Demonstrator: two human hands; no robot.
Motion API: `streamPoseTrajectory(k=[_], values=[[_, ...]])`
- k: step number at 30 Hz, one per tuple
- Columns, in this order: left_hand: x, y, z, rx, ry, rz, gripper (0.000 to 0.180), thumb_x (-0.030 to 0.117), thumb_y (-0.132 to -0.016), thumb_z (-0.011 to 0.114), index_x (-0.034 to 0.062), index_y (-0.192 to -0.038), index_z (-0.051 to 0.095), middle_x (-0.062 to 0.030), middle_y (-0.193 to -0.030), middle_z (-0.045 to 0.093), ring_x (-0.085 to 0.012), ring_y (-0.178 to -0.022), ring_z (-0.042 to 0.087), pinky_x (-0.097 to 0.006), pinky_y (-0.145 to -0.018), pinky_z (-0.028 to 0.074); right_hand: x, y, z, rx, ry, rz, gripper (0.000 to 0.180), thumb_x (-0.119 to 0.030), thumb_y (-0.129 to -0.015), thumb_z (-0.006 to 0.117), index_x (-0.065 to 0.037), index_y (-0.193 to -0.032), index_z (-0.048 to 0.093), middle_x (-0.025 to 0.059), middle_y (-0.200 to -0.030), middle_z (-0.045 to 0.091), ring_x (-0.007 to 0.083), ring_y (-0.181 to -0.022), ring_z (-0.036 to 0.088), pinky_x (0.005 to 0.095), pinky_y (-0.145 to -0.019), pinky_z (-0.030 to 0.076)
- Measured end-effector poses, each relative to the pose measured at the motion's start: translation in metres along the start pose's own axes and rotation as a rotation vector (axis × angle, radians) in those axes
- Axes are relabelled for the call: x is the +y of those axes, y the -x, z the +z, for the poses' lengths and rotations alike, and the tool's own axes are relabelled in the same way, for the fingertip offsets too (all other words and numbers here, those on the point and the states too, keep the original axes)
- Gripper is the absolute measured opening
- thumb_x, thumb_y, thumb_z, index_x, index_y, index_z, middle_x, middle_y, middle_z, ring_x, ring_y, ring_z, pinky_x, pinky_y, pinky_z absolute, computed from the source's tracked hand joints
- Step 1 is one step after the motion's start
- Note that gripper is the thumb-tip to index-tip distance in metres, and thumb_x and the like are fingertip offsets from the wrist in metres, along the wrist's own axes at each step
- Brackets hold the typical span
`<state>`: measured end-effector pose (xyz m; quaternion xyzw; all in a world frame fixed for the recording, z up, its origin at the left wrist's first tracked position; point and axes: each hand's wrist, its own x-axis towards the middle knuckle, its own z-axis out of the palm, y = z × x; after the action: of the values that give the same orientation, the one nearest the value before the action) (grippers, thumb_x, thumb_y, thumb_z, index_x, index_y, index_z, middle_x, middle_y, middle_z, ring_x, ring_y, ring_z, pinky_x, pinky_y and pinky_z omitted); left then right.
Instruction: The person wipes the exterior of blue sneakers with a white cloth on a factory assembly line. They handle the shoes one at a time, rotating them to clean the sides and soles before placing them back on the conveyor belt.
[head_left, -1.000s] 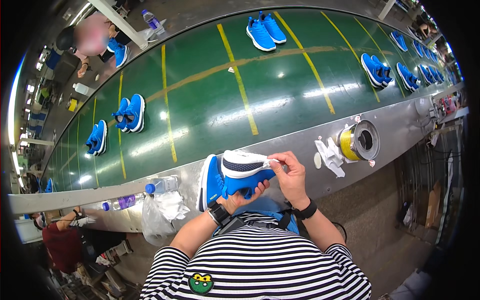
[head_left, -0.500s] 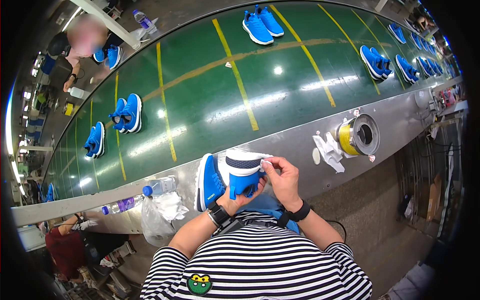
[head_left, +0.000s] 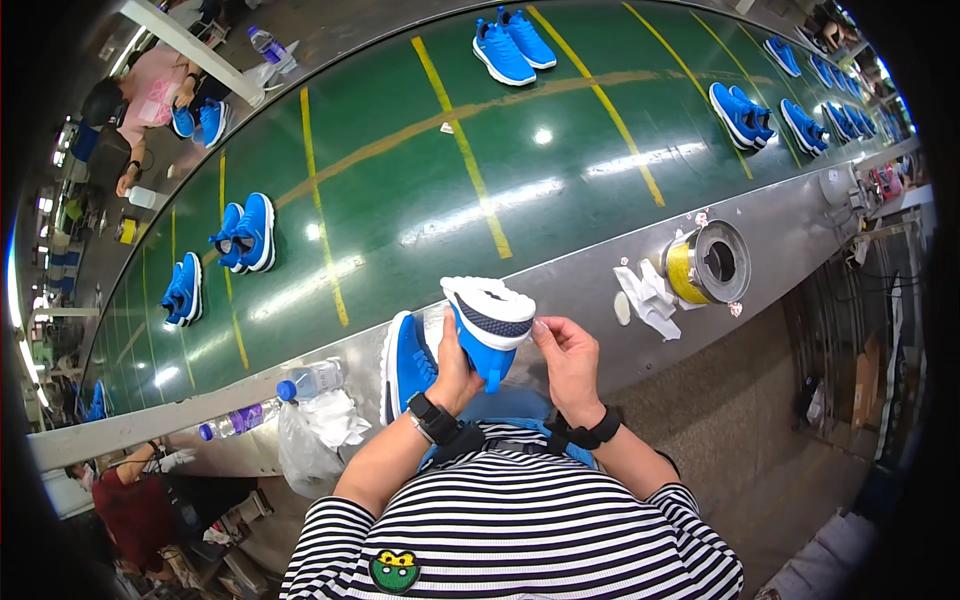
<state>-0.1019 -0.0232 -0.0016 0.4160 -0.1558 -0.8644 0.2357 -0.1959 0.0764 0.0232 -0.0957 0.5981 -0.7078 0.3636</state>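
Note:
A blue sneaker [head_left: 484,345] with a white sole and a dark patterned side band is tilted in front of me, its sole turned up and away. My left hand [head_left: 456,376] is closed round its upper. Thumb and fingertips of my right hand [head_left: 572,365] are pinched together beside the sole's right edge, touching or very close to it. Whatever small thing may be in that pinch is hidden. Left of the held shoe, a second blue sneaker [head_left: 404,362] lies on the metal ledge [head_left: 590,300], partly covered by my left hand.
A spool with yellow wrapping [head_left: 690,270] and crumpled white paper [head_left: 650,300] sit on the ledge at right. Bottles [head_left: 315,380] and a plastic bag [head_left: 305,445] are at left. Beyond runs a green conveyor [head_left: 400,200] carrying paired blue sneakers [head_left: 515,45]. Co-workers [head_left: 150,95] stand at left.
My left hand has shifted its grip to the shoe's left side and turned the shoe, so more of its side band and heel shows. My right hand stays near the sole edge.

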Motion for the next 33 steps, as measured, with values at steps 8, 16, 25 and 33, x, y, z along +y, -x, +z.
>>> streamPoseTrajectory(k=[8,16,25,33], values=[[-0.013,-0.03,-0.032,0.046,-0.168,0.238,0.052,0.044,-0.092,0.03,0.0035,-0.124,0.036,-0.0107,-0.119,0.049,-0.0223,-0.107,0.05,-0.034,-0.092,0.04,-0.019,0.015,0.01,-0.093,-0.045,0.065,0.012,-0.005,-0.081,0.059,0.003,-0.091,0.06,0.0023,-0.081,0.06,0.0054,-0.072,0.054,0.0184,-0.066,0.043],[0.012,-0.012,-0.009,0.074,-0.071,0.063,0.055,0.047,-0.09,0.033,0.0043,-0.124,0.036,-0.0121,-0.121,0.047,-0.0241,-0.109,0.049,-0.036,-0.093,0.039,-0.001,-0.01,-0.06,0.155,0.146,-0.086,0.011,-0.007,-0.083,0.056,0.001,-0.09,0.057,0.0019,-0.08,0.06,0.0059,-0.07,0.053,0.0202,-0.063,0.043],[0.016,0.0,-0.004,0.043,-1.47,0.564,0.079,0.023,-0.078,0.056,0.0123,-0.138,0.006,-0.0257,-0.104,0.042,-0.0333,-0.085,0.051,-0.042,-0.074,0.043,0.085,-0.045,-0.126,0.106,1.054,-0.214,0.018,-0.008,-0.07,0.062,-0.006,-0.087,0.058,0.009,-0.085,0.051,0.0285,-0.089,0.046,0.0384,-0.084,0.035],[-0.018,0.016,-0.011,0.086,-1.798,0.568,0.073,0.027,-0.074,0.062,0.0041,-0.133,0.025,-0.0238,-0.098,0.042,-0.0347,-0.089,0.045,-0.042,-0.077,0.041,0.03,0.0,-0.061,-0.07,0.955,-0.32,0.044,-0.014,-0.068,0.068,-0.005,-0.108,0.052,0.0138,-0.1,0.045,0.0276,-0.094,0.046,0.0356,-0.083,0.038]])
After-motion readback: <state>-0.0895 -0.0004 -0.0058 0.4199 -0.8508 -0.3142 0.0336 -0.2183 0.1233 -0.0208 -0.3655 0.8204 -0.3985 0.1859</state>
